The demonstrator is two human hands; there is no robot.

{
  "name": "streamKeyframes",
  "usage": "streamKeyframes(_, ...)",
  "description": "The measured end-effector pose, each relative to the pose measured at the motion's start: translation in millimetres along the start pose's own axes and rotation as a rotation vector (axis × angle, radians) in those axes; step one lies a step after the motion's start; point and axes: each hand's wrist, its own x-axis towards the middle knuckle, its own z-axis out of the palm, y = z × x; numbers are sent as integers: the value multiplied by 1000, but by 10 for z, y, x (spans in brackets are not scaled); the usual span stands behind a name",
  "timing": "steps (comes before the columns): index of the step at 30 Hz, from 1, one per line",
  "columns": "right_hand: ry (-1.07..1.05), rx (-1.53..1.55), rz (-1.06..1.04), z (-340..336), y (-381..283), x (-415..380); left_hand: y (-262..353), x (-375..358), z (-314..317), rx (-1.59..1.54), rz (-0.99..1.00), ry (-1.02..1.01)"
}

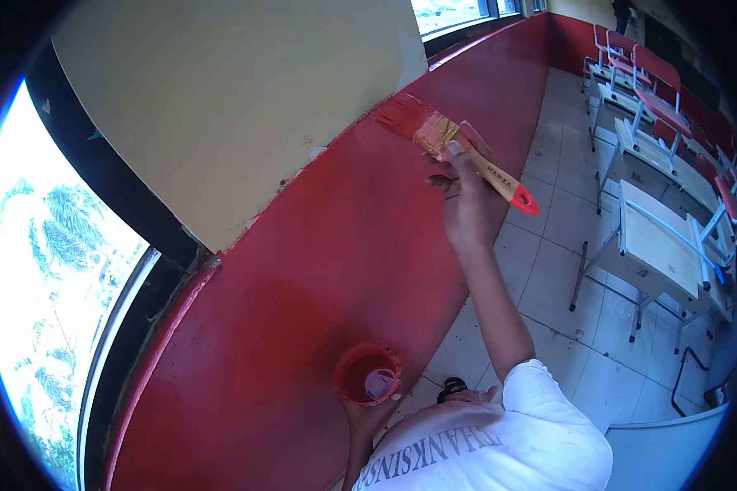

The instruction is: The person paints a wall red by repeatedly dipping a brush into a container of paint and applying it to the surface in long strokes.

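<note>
Right hand is up at the wall, fingers wrapped round the paintbrush, gripping it just behind the metal ferrule with the thumb on top. The bristles lie against the red lower wall, just beneath the edge of the cream upper wall. The brush's long axis runs on a diagonal: the bristle end points up and to the left, toward the cream band, and the red handle tip trails down and to the right, past the hand.

It looks like a light tool, stiff through the wooden handle, soft and springy at the bristles, and probably slick wherever wet paint has crept onto the ferrule. The dry stretch of handle near the ferrule seems the sensible place to hold it, and that is where the grip sits.

Down low, the left hand cups a small red paint pot from beneath, mouth open to the camera, paint-smeared inside. Likely light but easy to slop, so best kept level.

Off to the right, desks with red chairs stand on the tiled floor, well apart from the wall.
</note>
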Motion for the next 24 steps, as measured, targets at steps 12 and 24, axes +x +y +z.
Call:
streamKeyframes(12,59,104,199,6,481,-173,80,-52,-2,68,-67,93)
streamKeyframes(24,185,-17,330,-574,902,-632,-84,-116,-136,166,-94,71)
